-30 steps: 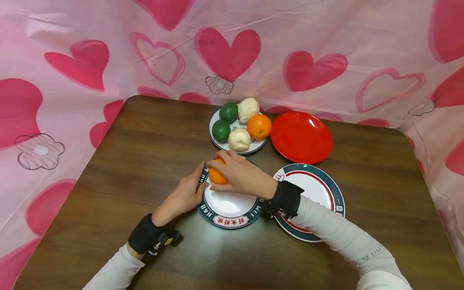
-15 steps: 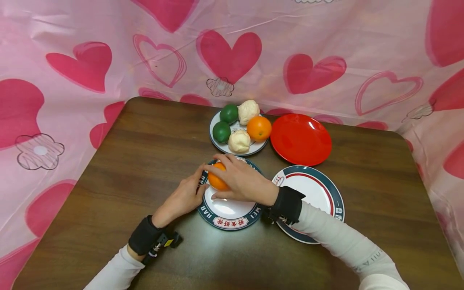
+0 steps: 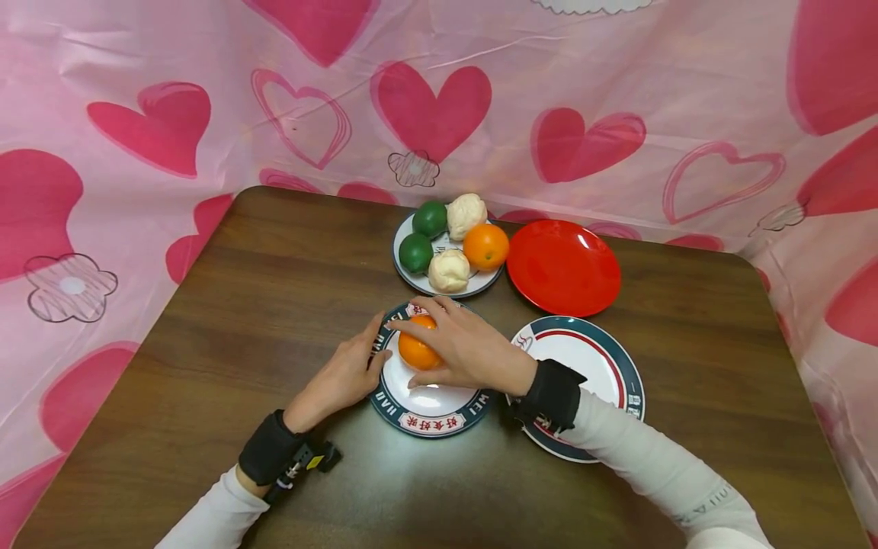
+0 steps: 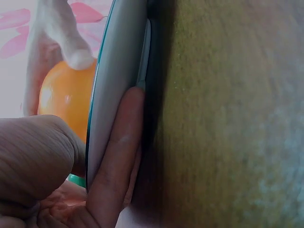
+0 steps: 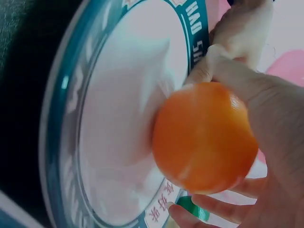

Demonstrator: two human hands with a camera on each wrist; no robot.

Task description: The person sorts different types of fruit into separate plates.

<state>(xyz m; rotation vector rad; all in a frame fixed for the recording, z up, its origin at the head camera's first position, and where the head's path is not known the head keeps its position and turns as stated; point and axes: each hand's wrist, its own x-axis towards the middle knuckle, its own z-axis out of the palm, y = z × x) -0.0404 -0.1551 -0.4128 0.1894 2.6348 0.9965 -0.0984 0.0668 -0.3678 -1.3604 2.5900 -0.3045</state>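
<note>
My left hand (image 3: 345,371) grips the near-left rim of a white plate (image 3: 432,438) with a dark teal border and lettering. In the left wrist view its thumb (image 4: 35,156) lies over the plate, while a finger (image 4: 118,142) runs beneath it. An orange (image 3: 414,352) sits on the plate's left half. My right hand (image 3: 473,349) reaches over from the right and holds this orange, its thumb on the near side and fingers around the far side. From the right wrist the orange (image 5: 204,137) shows large against the white plate surface.
Behind stands a smaller plate (image 3: 444,242) with two dark green fruits (image 3: 415,253), two cream-white lumpy balls (image 3: 449,271) and another orange (image 3: 486,246). A red plate (image 3: 564,267) lies beside it. Under my right forearm is another teal-rimmed plate (image 3: 634,381).
The orange and my right hand have shifted slightly toward the plate's middle. My right thumb has moved a little nearer to me. The left hand stays at the rim.
</note>
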